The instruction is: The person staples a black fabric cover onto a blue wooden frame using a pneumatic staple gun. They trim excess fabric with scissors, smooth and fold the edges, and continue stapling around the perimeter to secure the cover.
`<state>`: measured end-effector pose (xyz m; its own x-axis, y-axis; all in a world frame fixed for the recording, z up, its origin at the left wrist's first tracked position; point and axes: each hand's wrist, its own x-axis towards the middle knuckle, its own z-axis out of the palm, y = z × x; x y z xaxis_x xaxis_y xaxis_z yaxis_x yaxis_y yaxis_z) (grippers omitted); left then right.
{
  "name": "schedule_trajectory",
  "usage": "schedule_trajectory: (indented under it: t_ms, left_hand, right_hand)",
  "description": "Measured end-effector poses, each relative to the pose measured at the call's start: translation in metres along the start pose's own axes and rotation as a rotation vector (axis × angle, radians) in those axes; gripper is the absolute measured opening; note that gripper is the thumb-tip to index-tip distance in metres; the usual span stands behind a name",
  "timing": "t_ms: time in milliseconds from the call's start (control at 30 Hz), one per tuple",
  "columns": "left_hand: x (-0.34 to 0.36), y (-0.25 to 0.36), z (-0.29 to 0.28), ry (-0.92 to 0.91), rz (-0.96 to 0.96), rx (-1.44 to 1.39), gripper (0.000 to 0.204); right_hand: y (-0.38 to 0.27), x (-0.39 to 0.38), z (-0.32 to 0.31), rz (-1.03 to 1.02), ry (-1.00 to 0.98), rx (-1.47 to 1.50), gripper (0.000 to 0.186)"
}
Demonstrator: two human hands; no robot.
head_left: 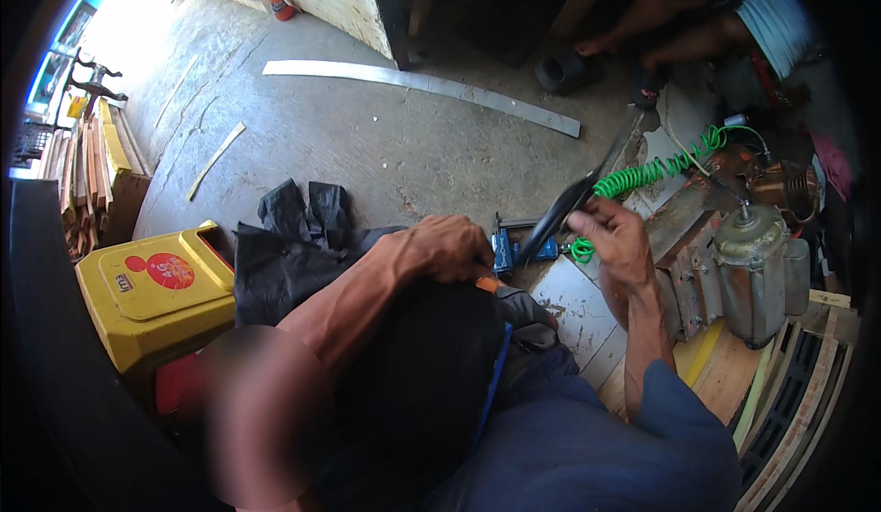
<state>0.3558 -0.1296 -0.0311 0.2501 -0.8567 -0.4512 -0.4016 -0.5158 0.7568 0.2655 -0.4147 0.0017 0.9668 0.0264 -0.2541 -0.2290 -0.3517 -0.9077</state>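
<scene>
My left hand point(448, 250) is closed over black cloth point(376, 319) at my lap, beside a small orange piece point(486, 283); exactly what its fingers hold is hidden. My right hand point(613, 241) grips a long dark strip point(560, 214), which slants up and away and is partly blurred. Just beyond my hands lies a blue air tool point(503, 250), apparently a nailer or stapler, with a green coiled hose point(633, 174) near it.
Left are a yellow container point(138, 301) and stacked wood point(101, 172). A metal strip point(413, 85) lies on the concrete floor point(239, 99). A grey motor-like machine point(757, 278) and wooden slats point(817, 384) are at right. Another person's bare legs point(661, 16) show at top right.
</scene>
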Motion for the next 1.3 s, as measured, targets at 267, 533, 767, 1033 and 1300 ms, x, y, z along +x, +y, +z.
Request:
schedule_trajectory:
  t_ms: [267, 533, 767, 1033, 1300]
  left_hand:
    - [-0.017, 0.006, -0.011, 0.062, -0.078, 0.041, 0.019]
    - [-0.017, 0.008, -0.018, 0.045, -0.086, 0.053, 0.027]
    - [-0.016, 0.012, -0.021, 0.063, -0.047, 0.072, 0.025]
    - [-0.008, 0.018, -0.026, 0.087, -0.008, 0.111, 0.022]
    - [0.0, 0.029, -0.03, 0.145, 0.015, 0.163, 0.023]
  right_hand:
    - [-0.012, -0.044, 0.011, 0.329, -0.587, 0.611, 0.066]
    - [-0.005, -0.059, 0.002, 0.426, -0.594, 0.379, 0.079]
    - [0.0, -0.041, -0.015, 0.186, -0.905, -0.442, 0.075]
    - [0.016, -0.036, 0.004, -0.101, -0.968, -0.413, 0.083]
    - [0.009, -0.019, 0.025, -0.264, -0.925, -0.41, 0.077]
